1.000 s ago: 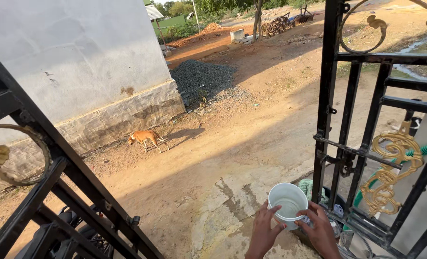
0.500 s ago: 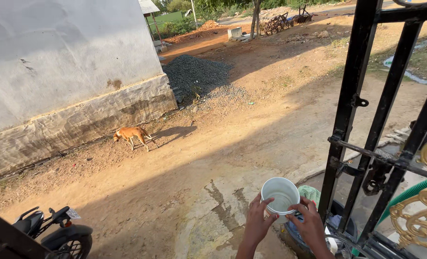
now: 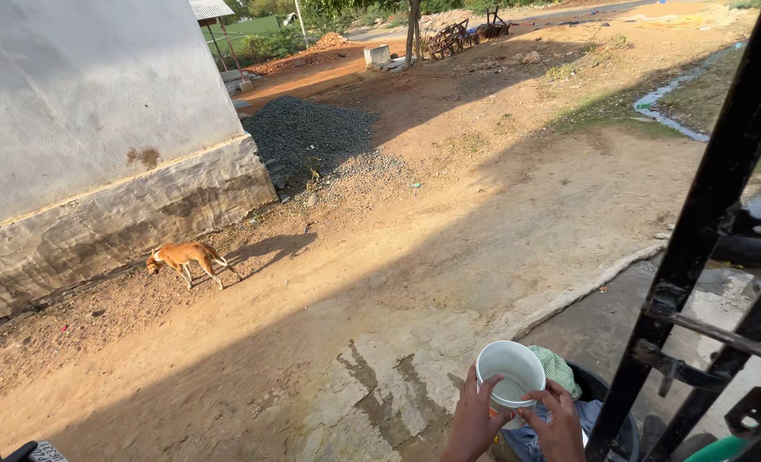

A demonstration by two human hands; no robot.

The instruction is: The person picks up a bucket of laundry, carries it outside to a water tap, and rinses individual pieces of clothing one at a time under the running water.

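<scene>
I am seeing both hands holding a white cup (image 3: 510, 373): the left hand (image 3: 472, 420) is gripping its side at 9 o'clock, the right hand (image 3: 557, 424) at 4 o'clock. A dark tub (image 3: 604, 399) with green cloth (image 3: 557, 366) is sitting just behind. A black gate (image 3: 707, 231) is standing at 3 o'clock, a brown dog (image 3: 184, 257) far at 10 o'clock.

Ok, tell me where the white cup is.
Head view, bottom right of centre: the white cup is held between the left hand and right hand, beside the black gate.

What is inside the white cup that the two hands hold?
The cup holds some clear liquid at the bottom. The hands cover its lower outside.
</scene>
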